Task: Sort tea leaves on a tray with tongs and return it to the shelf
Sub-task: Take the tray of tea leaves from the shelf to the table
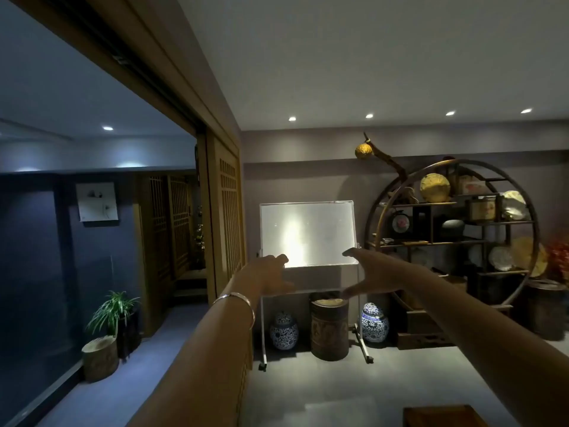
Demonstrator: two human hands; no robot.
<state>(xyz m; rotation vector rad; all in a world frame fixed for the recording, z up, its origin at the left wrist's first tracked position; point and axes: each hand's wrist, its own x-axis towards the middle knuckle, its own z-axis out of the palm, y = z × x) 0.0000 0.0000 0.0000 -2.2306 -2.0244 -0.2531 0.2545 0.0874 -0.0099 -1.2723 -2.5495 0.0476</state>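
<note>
Both forearms stretch forward from the near edge, the left wrist wearing a silver bangle (243,298). Left hand (271,277) and right hand (374,272) hang in the air with fingers loosely spread, grasping nothing. Beyond them stands a whiteboard (308,232) on a wheeled frame, with two blue-and-white jars (284,331) and a carved wooden barrel (328,326) below it. At far right stands a round display shelf (455,235) holding plates and ornaments. No tray, tea leaves or tongs can be made out, so sorting seems not yet begun; next likely comes finding the tray, perhaps on that shelf.
</note>
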